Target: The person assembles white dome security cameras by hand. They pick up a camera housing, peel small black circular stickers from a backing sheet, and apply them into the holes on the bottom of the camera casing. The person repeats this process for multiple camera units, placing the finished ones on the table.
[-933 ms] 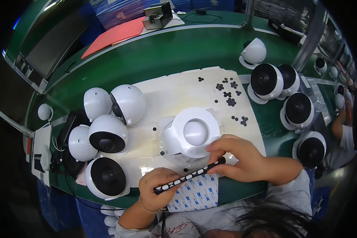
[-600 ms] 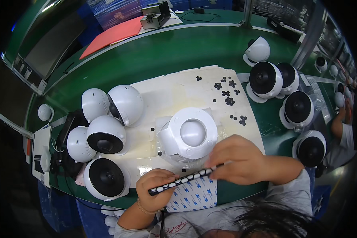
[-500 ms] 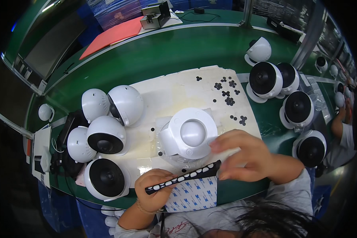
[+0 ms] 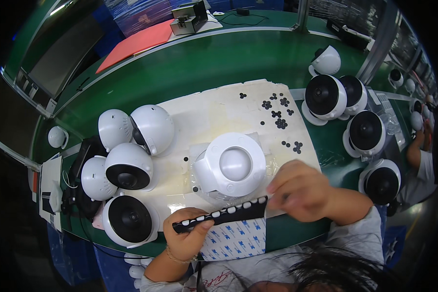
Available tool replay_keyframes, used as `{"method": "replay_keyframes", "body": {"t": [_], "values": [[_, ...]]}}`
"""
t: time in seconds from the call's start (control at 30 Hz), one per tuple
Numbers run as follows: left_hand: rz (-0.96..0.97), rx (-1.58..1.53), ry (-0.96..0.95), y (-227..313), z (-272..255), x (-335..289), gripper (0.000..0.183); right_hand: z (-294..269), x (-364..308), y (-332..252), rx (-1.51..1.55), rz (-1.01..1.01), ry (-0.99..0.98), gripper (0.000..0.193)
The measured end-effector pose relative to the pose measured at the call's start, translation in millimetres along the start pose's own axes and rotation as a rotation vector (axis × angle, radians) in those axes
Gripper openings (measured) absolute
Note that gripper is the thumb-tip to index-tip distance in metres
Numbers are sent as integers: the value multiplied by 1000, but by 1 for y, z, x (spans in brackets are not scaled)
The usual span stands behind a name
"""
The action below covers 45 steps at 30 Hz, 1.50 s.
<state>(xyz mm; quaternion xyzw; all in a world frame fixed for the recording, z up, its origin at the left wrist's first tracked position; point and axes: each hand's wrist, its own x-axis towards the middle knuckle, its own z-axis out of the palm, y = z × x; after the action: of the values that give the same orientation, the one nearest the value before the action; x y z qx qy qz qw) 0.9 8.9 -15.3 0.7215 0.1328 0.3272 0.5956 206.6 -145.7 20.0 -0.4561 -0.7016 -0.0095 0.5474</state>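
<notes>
My left hand (image 4: 182, 238) grips one end of a black strip (image 4: 250, 212) with a row of white oval patches, held tilted with its right end higher. Just beside that right end, my right hand (image 4: 304, 192) is closed with its fingertips pinched together. Motion blurs it, and a small dark spot shows between the fingers; what it is I cannot make out. Beyond the strip lies a white camera housing (image 4: 250, 163), its round ring-shaped base facing up, on clear plastic. Under the strip is a white sheet with blue print (image 4: 238, 241) at the table's near edge.
Small black round pads (image 4: 281, 123) lie scattered and clustered on the cream board (image 4: 214, 109). Several white ball-shaped cameras (image 4: 129, 219) stand at left; more cameras (image 4: 366, 130) line the right side. A red sheet (image 4: 136, 46) and metal box (image 4: 190, 19) are at the back.
My right hand has closed its fingers and shifted slightly right. The strip has turned a little, showing more of its black face. The camera at the far upper right has moved and tilted.
</notes>
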Motion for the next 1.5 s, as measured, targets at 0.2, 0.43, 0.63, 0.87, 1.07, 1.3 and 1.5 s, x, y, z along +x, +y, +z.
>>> {"method": "replay_keyframes", "body": {"t": [0.2, 0.43, 0.63, 0.87, 1.07, 1.3, 1.5], "values": [[-23, -66, 21, -2, 3, 0, 17, 23, 0, -7, 33, 111, 96, 53], [-8, 31, -6, 0, -2, 1, 17, 22, -4, -4, 60, 232, 12, 55], [70, 84, -55, 0, -2, 3, 20, 12, 10, -4, -118, 15, -96, 52], [77, 165, -61, 0, -2, 4, 21, -4, 8, -12, 303, 264, -253, 42], [443, 617, -202, 3, 10, 25, 20, -3, 30, 21, 293, 458, 218, 77], [502, 643, -260, -1, 0, 13, 23, 4, 42, 33, 396, 654, 139, 78], [535, 609, -209, -9, 2, 10, 25, 6, 38, 32, 376, 592, 125, 70]]}}
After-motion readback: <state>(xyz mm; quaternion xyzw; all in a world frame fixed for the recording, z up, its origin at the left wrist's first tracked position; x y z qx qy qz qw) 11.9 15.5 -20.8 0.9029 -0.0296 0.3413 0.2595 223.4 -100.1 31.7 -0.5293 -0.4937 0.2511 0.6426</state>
